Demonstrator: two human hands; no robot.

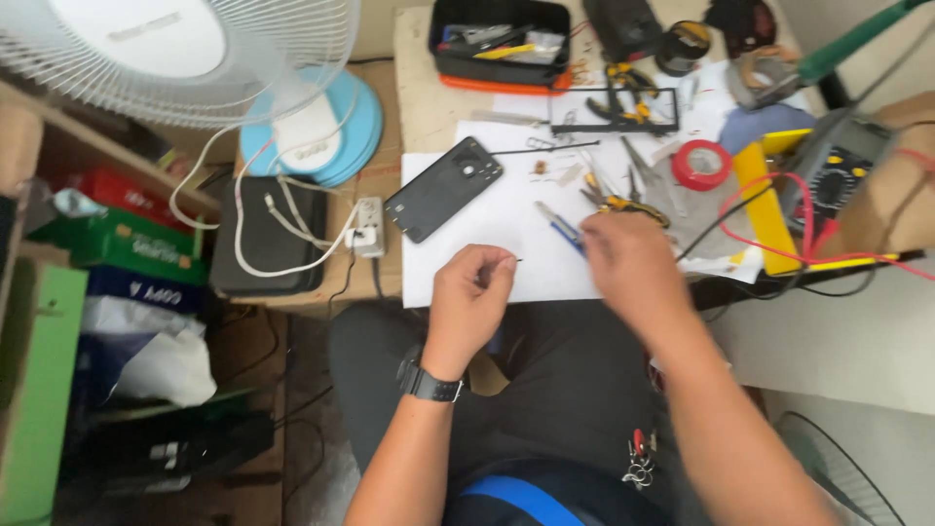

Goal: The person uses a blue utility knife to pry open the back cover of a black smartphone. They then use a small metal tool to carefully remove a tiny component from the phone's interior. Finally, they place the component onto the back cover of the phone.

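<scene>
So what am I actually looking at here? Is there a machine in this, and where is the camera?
No machine: these are a person's two bare hands, filmed by a camera worn on the head and looking down, so you see the lap and a cluttered workbench. The left hand, with a dark wristwatch, pinches something tiny and thin between its fingertips; it is too small to name. The right hand is blurred and lies over a blue-handled tool; I cannot tell whether it grips it. On the white paper lies a dark phone back, with pliers, red tape and a meter with red leads nearby. A fan stands at the upper left.
</scene>
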